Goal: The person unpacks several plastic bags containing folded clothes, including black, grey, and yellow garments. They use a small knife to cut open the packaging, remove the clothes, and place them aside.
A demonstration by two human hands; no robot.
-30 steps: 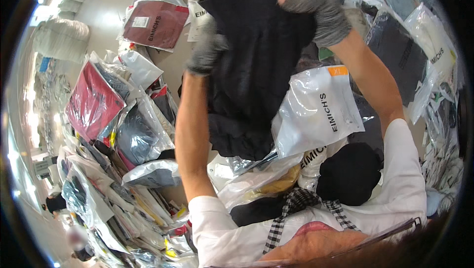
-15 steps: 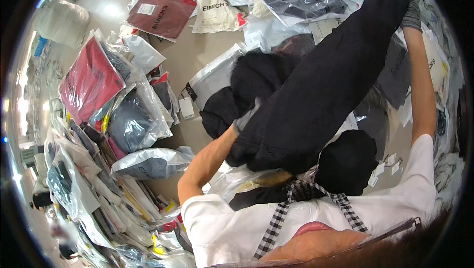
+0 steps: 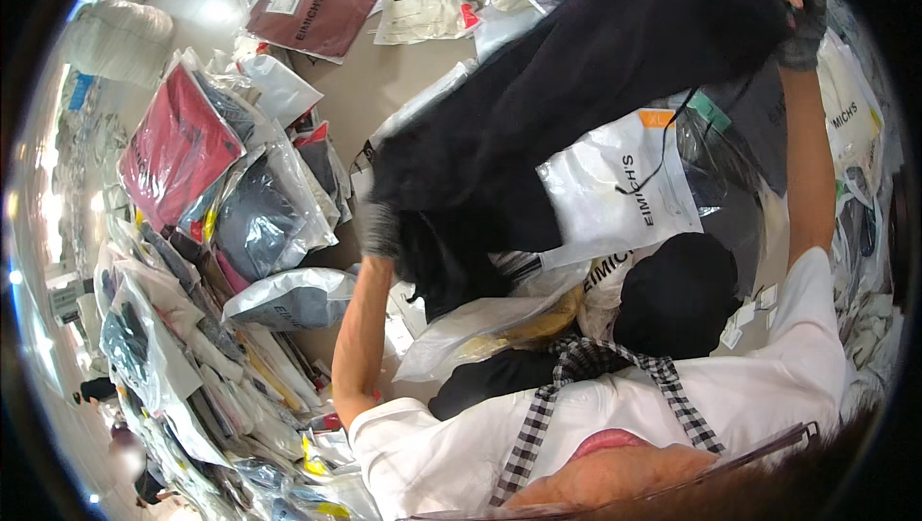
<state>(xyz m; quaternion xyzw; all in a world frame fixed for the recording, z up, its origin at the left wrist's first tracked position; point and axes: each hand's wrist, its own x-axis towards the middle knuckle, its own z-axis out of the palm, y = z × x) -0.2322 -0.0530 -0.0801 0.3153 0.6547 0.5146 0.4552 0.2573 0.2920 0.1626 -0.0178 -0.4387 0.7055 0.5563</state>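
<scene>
A pair of black trousers is stretched between my two hands, slanting from lower left to upper right. My left hand, in a grey knit glove, is closed on the lower left end; that hand is blurred and its fingers are partly hidden by cloth. At the upper right my right hand, in a grey glove with bare fingertips, is closed on the other end. A thin black drawstring dangles below the right end. Beneath the cloth lies a clear-and-white plastic garment bag with an orange corner.
Several bagged garments lie about: a maroon one and a cream one on the far floor, a red one on the left pile. Long stacks of bags run along the left. Paper tags lie beside my black-clad knee.
My left hand has moved left, pulling the trousers out wider and flatter. My right hand has shifted slightly. The white bag and the drawstring now show under the cloth.
</scene>
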